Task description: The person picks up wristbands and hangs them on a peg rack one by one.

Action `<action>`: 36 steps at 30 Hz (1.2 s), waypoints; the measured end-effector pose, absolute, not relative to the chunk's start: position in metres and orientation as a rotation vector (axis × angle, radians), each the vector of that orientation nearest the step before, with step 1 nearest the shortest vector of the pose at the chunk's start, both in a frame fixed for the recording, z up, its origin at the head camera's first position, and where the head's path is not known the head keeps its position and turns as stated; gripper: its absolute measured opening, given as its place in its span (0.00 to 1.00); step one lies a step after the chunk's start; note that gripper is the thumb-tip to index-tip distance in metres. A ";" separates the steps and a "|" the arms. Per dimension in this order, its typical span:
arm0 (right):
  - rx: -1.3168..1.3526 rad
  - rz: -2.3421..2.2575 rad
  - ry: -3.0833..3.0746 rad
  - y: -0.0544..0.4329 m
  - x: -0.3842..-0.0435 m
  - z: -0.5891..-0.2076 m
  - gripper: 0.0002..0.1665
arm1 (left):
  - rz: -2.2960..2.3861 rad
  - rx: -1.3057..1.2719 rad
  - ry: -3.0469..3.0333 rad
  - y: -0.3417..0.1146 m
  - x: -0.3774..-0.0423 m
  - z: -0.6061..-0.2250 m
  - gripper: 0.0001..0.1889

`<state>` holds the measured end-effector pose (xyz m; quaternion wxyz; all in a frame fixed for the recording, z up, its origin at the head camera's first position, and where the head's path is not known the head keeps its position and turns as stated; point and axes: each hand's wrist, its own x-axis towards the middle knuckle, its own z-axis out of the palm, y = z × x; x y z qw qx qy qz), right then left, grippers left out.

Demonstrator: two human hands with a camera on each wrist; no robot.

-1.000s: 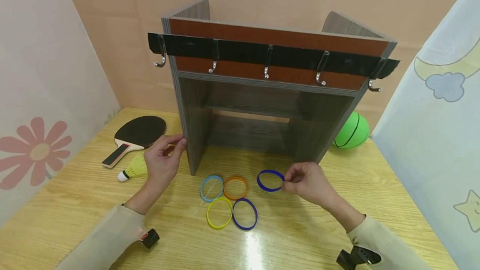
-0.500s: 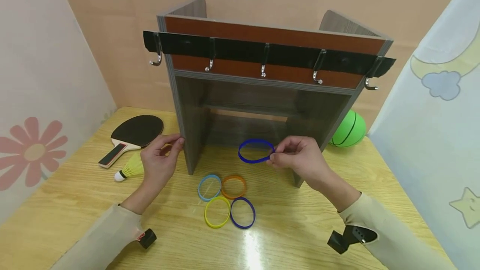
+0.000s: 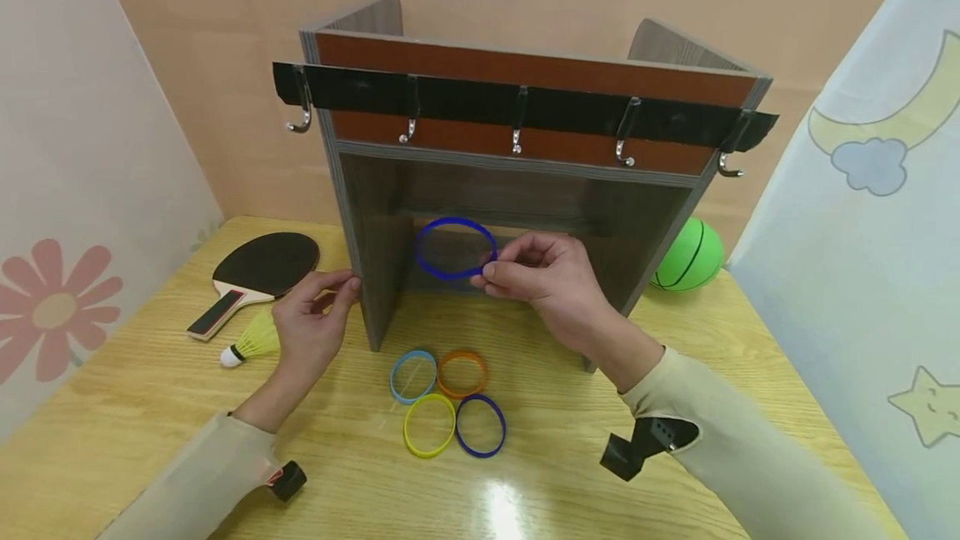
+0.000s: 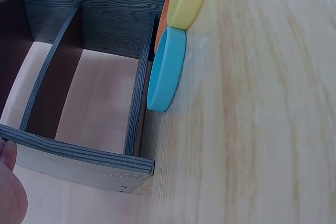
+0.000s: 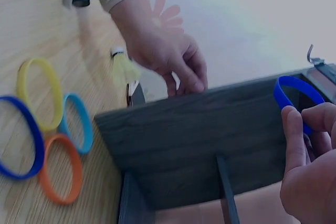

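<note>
My right hand [image 3: 551, 282] pinches a dark blue silicone wristband [image 3: 453, 248] between thumb and fingers, in front of the grey wooden shelf's opening [image 3: 405, 182]. In the right wrist view the wristband [image 5: 296, 88] hangs near the shelf's inner side wall. My left hand [image 3: 311, 319] holds the front edge of the shelf's left side panel [image 3: 365, 307] with thumb and curled fingers. Along the shelf front runs a black strip [image 3: 465, 100] with several silver hooks, the middle hook [image 3: 517, 138] among them. The raised wristband is below this row.
Light blue [image 3: 412, 377], orange [image 3: 462, 375], yellow [image 3: 430, 426] and dark blue wristbands [image 3: 481, 426] lie together on the wooden table [image 3: 360, 473]. A table tennis bat [image 3: 266, 263] and a yellow shuttlecock [image 3: 251, 340] are at left. Right of the shelf sits a green ball [image 3: 690, 255].
My right hand has lifted the dark blue wristband off the table, moving it up and left to before the shelf opening. My left hand stays at the side panel.
</note>
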<state>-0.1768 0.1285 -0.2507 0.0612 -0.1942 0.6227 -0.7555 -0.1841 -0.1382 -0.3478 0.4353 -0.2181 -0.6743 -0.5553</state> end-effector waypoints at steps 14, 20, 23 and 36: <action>-0.625 -2.444 1.612 0.073 -0.173 -0.236 0.11 | -1.398 -0.557 -1.666 -0.140 -0.184 -0.348 0.05; -0.656 -2.509 1.522 0.051 -0.174 -0.222 0.12 | -1.386 -0.548 -1.659 -0.140 -0.186 -0.349 0.06; -0.689 -2.526 1.508 0.042 -0.175 -0.212 0.10 | -1.368 -0.554 -1.656 -0.141 -0.188 -0.350 0.06; -0.672 -2.593 1.405 0.017 -0.179 -0.196 0.09 | -1.377 -0.574 -1.661 -0.143 -0.192 -0.356 0.07</action>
